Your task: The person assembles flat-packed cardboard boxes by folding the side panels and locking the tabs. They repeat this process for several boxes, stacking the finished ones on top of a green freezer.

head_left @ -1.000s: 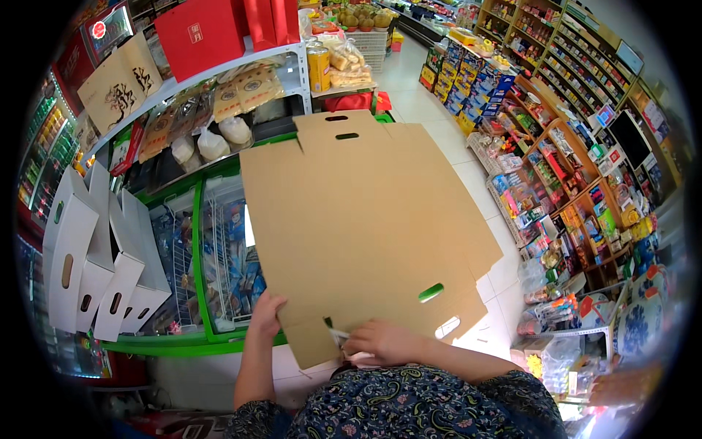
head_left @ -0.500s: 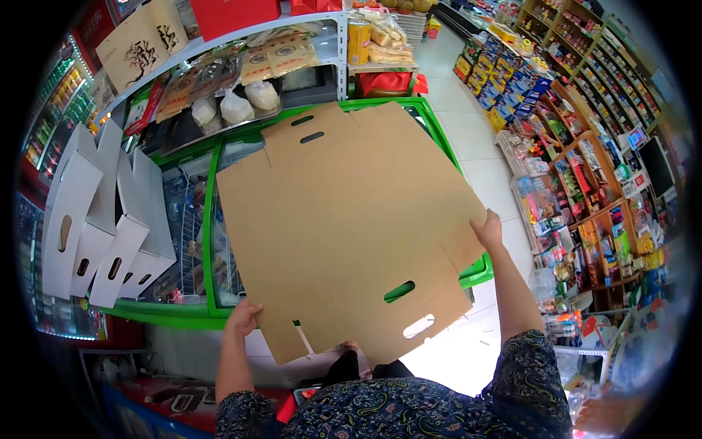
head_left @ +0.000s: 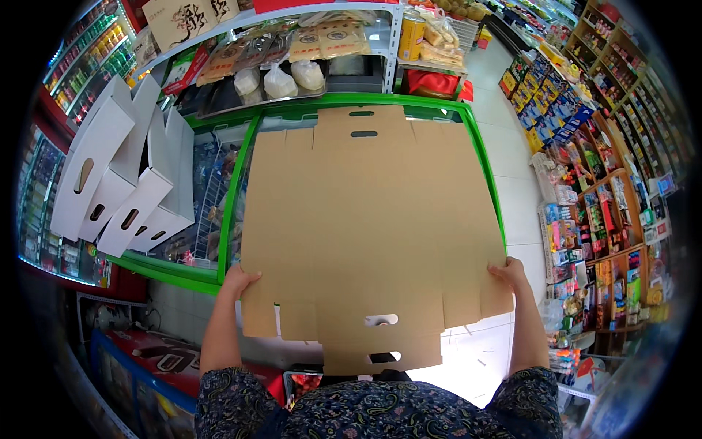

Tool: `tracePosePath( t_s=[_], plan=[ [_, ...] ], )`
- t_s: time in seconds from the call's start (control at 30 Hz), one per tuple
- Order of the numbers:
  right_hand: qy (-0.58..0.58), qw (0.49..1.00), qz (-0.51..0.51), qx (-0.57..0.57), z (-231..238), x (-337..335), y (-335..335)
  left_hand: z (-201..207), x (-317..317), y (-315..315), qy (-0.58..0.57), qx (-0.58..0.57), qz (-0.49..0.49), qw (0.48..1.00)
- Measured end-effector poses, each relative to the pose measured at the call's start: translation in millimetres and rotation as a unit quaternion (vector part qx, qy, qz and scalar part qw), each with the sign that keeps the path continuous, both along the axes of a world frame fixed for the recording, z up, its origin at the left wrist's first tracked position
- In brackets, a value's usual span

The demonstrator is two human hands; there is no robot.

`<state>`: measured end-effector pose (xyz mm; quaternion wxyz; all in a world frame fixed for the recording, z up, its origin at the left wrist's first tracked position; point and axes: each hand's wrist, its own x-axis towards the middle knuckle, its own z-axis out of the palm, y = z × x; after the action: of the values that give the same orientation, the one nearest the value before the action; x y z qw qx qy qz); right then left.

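Observation:
A large flat brown cardboard box blank (head_left: 376, 219), unfolded, spans the middle of the view. Handle slots are cut in its far and near flaps, and slits run along the folds. Its left edge is gripped near the front by my left hand (head_left: 240, 281), thumb on top. Opposite, my right hand (head_left: 510, 272) grips the right edge the same way. The fingers beneath the sheet are hidden. Under the blank is a green-framed chest freezer (head_left: 235, 197) with a glass top; the near flap reaches out past it toward my body.
Several folded white cardboard boxes (head_left: 99, 157) with handle holes stand on the freezer's left end. Behind it, a metal shelf (head_left: 365, 40) bears packets and tied white bags (head_left: 280, 85). Stocked snack racks (head_left: 599, 212) line the right side, beyond a tiled floor (head_left: 521, 192).
The cardboard blank has turned and now lies square to me, its far flap pointing straight ahead. Both hands keep hold of its edges. The view has shifted, so the surroundings appear farther right.

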<state>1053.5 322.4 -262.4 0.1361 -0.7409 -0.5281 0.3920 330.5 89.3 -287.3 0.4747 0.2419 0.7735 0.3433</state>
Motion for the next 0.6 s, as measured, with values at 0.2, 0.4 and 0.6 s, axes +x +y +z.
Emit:
tracePosePath(
  t_s=[0.2,0.4,0.6],
  plan=[
    [-0.235,0.958,0.073,0.15,59.7,-56.1,-46.5,12.0,34.9,-3.8,0.409,-0.053,-0.05,0.91],
    [-0.42,0.869,0.199,0.172,-10.9,-125.2,-87.6,28.4,111.5,28.4,0.486,-0.161,-0.066,0.857],
    [-0.367,0.88,0.265,0.143,-22.5,-143.9,-86.6,-4.5,183.5,40.9,0.563,-0.166,-0.217,0.78]
  ],
)
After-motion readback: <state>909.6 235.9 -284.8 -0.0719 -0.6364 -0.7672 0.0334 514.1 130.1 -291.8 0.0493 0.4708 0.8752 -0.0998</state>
